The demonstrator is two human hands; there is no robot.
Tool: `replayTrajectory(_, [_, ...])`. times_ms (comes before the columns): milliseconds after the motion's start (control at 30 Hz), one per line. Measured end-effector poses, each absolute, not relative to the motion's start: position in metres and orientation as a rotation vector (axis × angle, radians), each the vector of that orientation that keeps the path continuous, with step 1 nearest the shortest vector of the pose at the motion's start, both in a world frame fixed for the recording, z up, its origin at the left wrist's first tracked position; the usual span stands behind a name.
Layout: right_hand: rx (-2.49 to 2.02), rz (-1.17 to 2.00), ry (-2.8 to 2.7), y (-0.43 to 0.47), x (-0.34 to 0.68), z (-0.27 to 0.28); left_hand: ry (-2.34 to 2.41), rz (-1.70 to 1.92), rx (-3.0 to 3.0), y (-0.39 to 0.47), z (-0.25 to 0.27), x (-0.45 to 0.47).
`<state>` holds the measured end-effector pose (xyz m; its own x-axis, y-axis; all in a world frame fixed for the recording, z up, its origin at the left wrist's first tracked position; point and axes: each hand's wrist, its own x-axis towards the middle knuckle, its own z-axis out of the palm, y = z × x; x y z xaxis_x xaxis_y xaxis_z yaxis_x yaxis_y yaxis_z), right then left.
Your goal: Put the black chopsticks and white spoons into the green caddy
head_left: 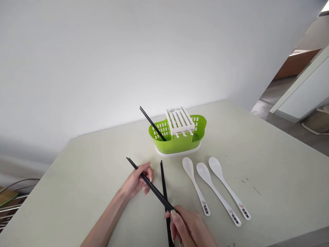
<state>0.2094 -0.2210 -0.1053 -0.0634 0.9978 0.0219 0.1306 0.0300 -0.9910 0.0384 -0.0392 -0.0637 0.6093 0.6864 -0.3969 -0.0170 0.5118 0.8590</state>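
The pale table [84, 164] bears everything, its top slightly marked at the right. Toward the wall stands a green basket [167, 147], slotted and probably light plastic, with a white rack [180, 121] across its rim. The right hand [190, 226] has thumb and fingers clamped on the held chopsticks [157, 193] near their thicker end, over the table's near part. The left hand [140, 180] has its fingers half curled about the same pair nearer the thin tips; I cannot tell whether they pinch or merely steady it. These black sticks look stiff, light and smooth, so the two may slide or roll against each other; the thick ends seem the surest hold, both taken together. A second black pair [163, 181] lies beneath, running toward the right hand, contact unclear; a third pair [151, 123] leans in the basket's left end. To the right lie three white spoons [217, 192], glossy and rigid, perhaps ceramic or melamine; treat them as chippable and lift by mid-handle. Each handle end carries a label [245, 211], a reddish mark beside dark blocks, too small to read.
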Motion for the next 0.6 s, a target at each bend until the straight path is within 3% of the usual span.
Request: replayTrajectory(600, [-1.281, 1.092, -1.443, -0.2204, 0.2088, -0.1115, 0.752, 0.457, 1.024, -0.0411, -0.0666, 0.0351])
